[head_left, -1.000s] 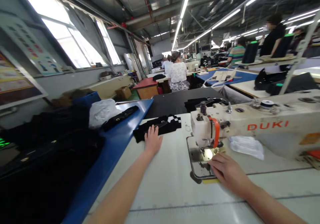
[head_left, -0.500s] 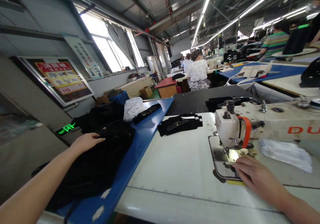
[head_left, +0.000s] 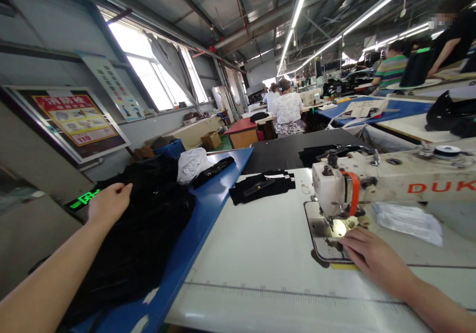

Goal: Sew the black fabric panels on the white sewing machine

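My left hand (head_left: 109,201) is closed at the far left, over the upper part of a pile of black cloth (head_left: 137,239); its fingers are curled, and whether cloth is pinched in them is hard to tell. My right hand (head_left: 366,249) rests beside the needle area of the sewing machine (head_left: 330,184), with fingers together and fingertips at the metal plate (head_left: 327,246) under the lit lamp. What those fingertips hold is too small to make out. A stack of black cloth pieces (head_left: 260,187) lies on the white table, left of the machine.
The white machine table (head_left: 223,244) has a ruler scale near its front edge. A blue table (head_left: 201,224) adjoins it at the left, bearing a white plastic bag (head_left: 191,164). White strips (head_left: 409,221) lie behind my right hand. Other people sit or stand farther back.
My left hand has moved left and slightly up over the black pile, its fingers now more curled. My right hand stays at the machine plate. The camera view has shifted a little.
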Available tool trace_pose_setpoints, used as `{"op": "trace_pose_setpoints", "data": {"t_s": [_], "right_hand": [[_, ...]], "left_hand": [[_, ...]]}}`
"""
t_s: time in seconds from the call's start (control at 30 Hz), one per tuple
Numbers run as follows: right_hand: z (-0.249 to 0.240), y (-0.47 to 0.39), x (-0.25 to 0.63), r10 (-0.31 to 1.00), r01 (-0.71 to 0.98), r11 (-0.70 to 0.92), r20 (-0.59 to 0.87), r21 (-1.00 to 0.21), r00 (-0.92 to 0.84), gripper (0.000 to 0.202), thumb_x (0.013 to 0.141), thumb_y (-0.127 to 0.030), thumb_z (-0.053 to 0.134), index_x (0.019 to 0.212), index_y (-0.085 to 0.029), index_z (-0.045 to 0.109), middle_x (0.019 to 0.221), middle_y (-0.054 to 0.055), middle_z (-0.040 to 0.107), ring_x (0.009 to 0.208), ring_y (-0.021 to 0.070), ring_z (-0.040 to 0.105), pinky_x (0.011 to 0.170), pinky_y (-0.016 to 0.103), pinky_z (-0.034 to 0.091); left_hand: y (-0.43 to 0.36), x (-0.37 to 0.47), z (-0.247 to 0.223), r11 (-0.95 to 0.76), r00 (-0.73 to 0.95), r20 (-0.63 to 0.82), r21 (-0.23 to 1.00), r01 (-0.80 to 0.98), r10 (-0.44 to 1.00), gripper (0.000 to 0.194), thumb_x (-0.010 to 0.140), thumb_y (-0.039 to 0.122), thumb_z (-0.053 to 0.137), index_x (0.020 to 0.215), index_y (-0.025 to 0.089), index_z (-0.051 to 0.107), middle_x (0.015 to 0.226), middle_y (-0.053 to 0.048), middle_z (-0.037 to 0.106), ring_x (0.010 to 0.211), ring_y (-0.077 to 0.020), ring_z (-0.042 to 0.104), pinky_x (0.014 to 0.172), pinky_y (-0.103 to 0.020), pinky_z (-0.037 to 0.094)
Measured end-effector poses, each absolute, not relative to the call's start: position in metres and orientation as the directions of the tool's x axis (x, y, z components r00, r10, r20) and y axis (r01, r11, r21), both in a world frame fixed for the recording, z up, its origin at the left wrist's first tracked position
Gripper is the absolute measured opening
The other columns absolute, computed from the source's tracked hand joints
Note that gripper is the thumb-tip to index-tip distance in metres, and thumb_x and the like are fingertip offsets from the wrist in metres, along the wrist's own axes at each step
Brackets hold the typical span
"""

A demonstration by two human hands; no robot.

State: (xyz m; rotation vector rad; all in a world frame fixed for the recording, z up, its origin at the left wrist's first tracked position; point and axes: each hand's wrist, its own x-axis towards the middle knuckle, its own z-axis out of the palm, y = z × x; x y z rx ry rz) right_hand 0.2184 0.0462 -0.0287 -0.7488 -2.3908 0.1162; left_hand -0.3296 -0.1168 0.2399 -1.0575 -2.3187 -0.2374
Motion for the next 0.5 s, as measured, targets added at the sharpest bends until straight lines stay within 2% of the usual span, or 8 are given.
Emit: {"op": "trace_pose_setpoints", "data": {"t_s": [0.1, 0.17, 0.23, 0.3, 0.33, 0.4, 0.5], "right_hand": [[-0.027, 0.046, 0.218, 0.541, 0.479, 0.837, 0.541, -0.267, -0.644, 0.025, 0.094, -0.020, 0.045, 0.089, -0.024, 0.069, 0.091, 0.007, 0.067, 0.085, 0.0214, 0.062, 0.076, 0.034, 0.052], [-0.026, 0.045, 0.217, 0.537, 0.470, 0.840, 0.546, -0.273, -0.643, 0.025, 0.094, -0.020, 0.045, 0.088, -0.024, 0.069, 0.089, 0.007, 0.067, 0.084, 0.0214, 0.062, 0.076, 0.034, 0.052], [-0.024, 0.046, 0.217, 0.532, 0.465, 0.843, 0.548, -0.271, -0.645, 0.026, 0.094, -0.018, 0.045, 0.089, -0.023, 0.069, 0.088, 0.007, 0.066, 0.084, 0.0214, 0.061, 0.076, 0.035, 0.051], [-0.021, 0.046, 0.216, 0.531, 0.470, 0.843, 0.545, -0.262, -0.649, 0.026, 0.093, -0.017, 0.045, 0.089, -0.021, 0.070, 0.086, 0.008, 0.066, 0.083, 0.0216, 0.060, 0.076, 0.035, 0.051], [-0.019, 0.046, 0.215, 0.534, 0.476, 0.841, 0.542, -0.257, -0.649, 0.026, 0.093, -0.016, 0.045, 0.088, -0.021, 0.070, 0.084, 0.007, 0.066, 0.083, 0.0215, 0.059, 0.076, 0.035, 0.050], [-0.014, 0.046, 0.214, 0.541, 0.488, 0.835, 0.538, -0.253, -0.647, 0.024, 0.092, -0.015, 0.048, 0.087, -0.020, 0.071, 0.081, 0.007, 0.065, 0.082, 0.0210, 0.058, 0.076, 0.034, 0.050], [-0.009, 0.044, 0.214, 0.555, 0.514, 0.823, 0.532, -0.242, -0.640, 0.021, 0.090, -0.014, 0.052, 0.082, -0.019, 0.070, 0.078, 0.006, 0.064, 0.080, 0.0199, 0.057, 0.077, 0.033, 0.049]], "left_hand": [[-0.117, -0.309, 0.255, 0.755, -0.521, 0.675, -0.083, 0.651, 0.523, 0.050, 0.098, 0.042, 0.025, 0.100, 0.009, 0.063, 0.091, -0.008, 0.068, 0.088, -0.0238, 0.063, 0.079, -0.036, 0.051], [-0.110, -0.282, 0.251, 0.680, -0.380, 0.715, -0.180, 0.711, 0.587, 0.044, 0.099, 0.039, 0.027, 0.109, 0.012, 0.061, 0.108, -0.008, 0.067, 0.100, -0.0224, 0.061, 0.087, -0.034, 0.049], [-0.099, -0.244, 0.228, 0.496, -0.202, 0.641, -0.319, 0.808, 0.740, 0.037, 0.098, 0.034, 0.033, 0.111, 0.013, 0.061, 0.112, -0.009, 0.066, 0.103, -0.0221, 0.060, 0.090, -0.033, 0.048], [-0.086, -0.199, 0.184, 0.263, -0.076, 0.444, -0.378, 0.888, 0.893, 0.030, 0.095, 0.025, 0.039, 0.105, 0.014, 0.064, 0.106, -0.011, 0.068, 0.099, -0.0233, 0.063, 0.090, -0.034, 0.049], [-0.081, -0.174, 0.156, 0.139, -0.021, 0.321, -0.351, 0.926, 0.947, 0.027, 0.092, 0.019, 0.041, 0.103, 0.015, 0.065, 0.104, -0.011, 0.068, 0.099, -0.0230, 0.064, 0.090, -0.033, 0.049], [-0.071, -0.125, 0.097, -0.051, 0.079, 0.121, -0.224, 0.973, 0.990, 0.028, 0.088, 0.009, 0.042, 0.100, 0.018, 0.066, 0.101, -0.009, 0.069, 0.097, -0.0225, 0.065, 0.084, -0.032, 0.052], [-0.062, -0.062, 0.025, -0.267, 0.270, 0.046, -0.066, 0.961, 0.962, 0.033, 0.086, 0.003, 0.040, 0.102, 0.019, 0.064, 0.098, -0.008, 0.070, 0.093, -0.0212, 0.067, 0.082, -0.032, 0.055]]}}
